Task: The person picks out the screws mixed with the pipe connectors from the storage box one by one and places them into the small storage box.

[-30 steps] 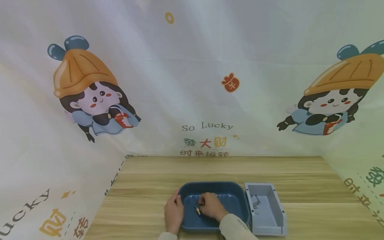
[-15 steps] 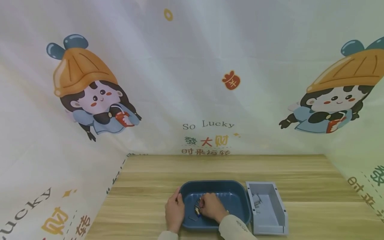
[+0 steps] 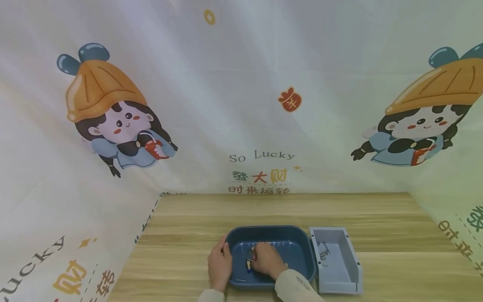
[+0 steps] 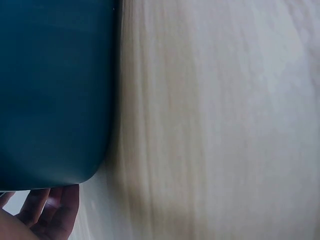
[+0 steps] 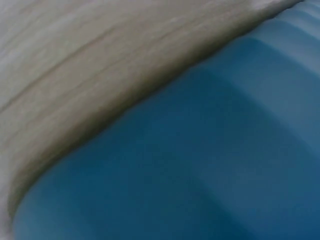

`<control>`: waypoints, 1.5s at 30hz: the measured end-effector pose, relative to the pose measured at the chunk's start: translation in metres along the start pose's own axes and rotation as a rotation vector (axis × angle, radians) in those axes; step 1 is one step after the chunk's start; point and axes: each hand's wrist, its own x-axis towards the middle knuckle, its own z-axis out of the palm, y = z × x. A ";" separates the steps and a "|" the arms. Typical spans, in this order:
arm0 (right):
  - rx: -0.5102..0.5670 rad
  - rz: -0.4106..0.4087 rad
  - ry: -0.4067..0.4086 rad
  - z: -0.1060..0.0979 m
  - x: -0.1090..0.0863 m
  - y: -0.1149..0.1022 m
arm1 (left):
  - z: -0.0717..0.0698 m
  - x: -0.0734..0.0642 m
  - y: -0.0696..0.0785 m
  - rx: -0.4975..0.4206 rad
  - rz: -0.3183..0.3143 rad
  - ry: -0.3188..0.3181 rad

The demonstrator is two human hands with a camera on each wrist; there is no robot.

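In the head view my left hand (image 3: 220, 265) grips the left rim of a dark blue plastic tub (image 3: 298, 262), thumb at the rim and fingers outside. The left wrist view shows those fingers (image 4: 65, 212) against the tub's wall. My right hand (image 3: 267, 260) reaches down into the tub, its fingers curled and pinching a slim metal screw (image 3: 250, 252). Beside the fingertips lies a small brass-coloured piece (image 3: 248, 264) with a dark blue part. The fingertips are partly hidden, and the right wrist view catches only the tub's wall and the table.
A light grey open bin (image 3: 339, 274) stands against the tub's right side. Several slim silver screws (image 3: 323, 251) lie in its left part. Wood-grain table (image 3: 181, 235) surrounds both, and a printed cloth (image 3: 196, 105) hangs at the back and sides.
A slim screw that lay near the tub's lower left half a second ago no longer shows there. The right hand stays in nearly the same place; the left keeps its grip.
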 end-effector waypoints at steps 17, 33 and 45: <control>0.078 -0.032 0.030 -0.001 -0.005 0.007 | 0.005 -0.002 -0.001 0.004 -0.049 -0.017; 0.275 -0.081 0.117 -0.007 -0.003 0.011 | 0.003 -0.001 -0.001 0.016 -0.006 -0.002; 0.229 -0.126 0.146 -0.022 -0.004 0.022 | -0.001 -0.001 0.004 0.021 -0.025 -0.009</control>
